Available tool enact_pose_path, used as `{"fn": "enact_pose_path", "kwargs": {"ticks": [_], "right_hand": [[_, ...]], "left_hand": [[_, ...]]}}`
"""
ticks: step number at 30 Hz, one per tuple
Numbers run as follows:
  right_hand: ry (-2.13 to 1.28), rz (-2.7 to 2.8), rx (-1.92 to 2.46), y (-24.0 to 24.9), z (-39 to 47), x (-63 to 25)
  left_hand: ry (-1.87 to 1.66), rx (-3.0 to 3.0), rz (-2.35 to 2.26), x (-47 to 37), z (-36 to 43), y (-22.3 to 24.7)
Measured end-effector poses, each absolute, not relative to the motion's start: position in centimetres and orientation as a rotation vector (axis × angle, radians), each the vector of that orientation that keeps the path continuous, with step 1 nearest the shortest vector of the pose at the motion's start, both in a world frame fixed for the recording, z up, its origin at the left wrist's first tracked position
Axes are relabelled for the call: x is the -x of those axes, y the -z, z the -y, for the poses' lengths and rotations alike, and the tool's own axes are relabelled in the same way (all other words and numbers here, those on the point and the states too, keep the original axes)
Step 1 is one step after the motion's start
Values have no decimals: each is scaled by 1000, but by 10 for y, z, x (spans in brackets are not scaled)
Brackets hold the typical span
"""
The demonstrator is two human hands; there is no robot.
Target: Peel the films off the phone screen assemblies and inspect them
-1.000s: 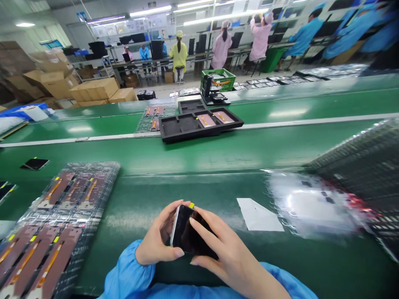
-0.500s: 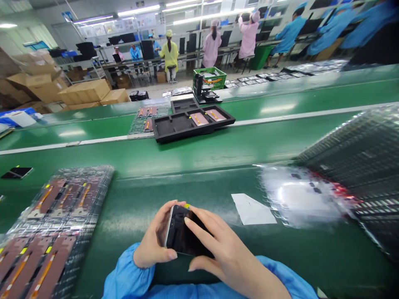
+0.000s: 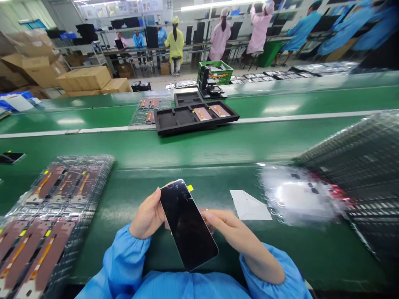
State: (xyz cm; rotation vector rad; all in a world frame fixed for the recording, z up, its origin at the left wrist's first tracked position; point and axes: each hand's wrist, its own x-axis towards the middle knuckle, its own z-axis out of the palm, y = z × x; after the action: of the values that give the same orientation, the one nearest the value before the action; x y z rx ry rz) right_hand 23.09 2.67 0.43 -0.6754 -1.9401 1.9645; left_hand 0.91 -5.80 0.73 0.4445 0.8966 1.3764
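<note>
With left hand [image 3: 147, 214] closed on black-screened phone [image 3: 188, 230], right hand [image 3: 227, 224] curled opposite that grip, at far edge, hold unclear

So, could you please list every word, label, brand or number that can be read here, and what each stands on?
No text can be read.
Papers on the back wall: too small and blurred.
Red patch by the clear plastic packaging: too blurred.
Phone screen and its yellow tab: no lettering visible.
</note>
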Motion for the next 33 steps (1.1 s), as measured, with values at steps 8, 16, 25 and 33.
{"fn": "enact_pose_path", "kwargs": {"ticks": [8,16,25,33], "right_hand": [[-2153,1660,661,5,-25,-228],[-2083,1551,763,16,-25,-229],[-2215,1610,609,13,-24,-235],[-2239,1516,542,19,-21,-239]], "left_hand": [[-1372,-465,-827,-16,53,-18],[-1234,-535,-957,-29,64,-22],[-1308,-523,-1070,-26,63,-26],[-1315,-595,-1075,-27,63,-24]]}}
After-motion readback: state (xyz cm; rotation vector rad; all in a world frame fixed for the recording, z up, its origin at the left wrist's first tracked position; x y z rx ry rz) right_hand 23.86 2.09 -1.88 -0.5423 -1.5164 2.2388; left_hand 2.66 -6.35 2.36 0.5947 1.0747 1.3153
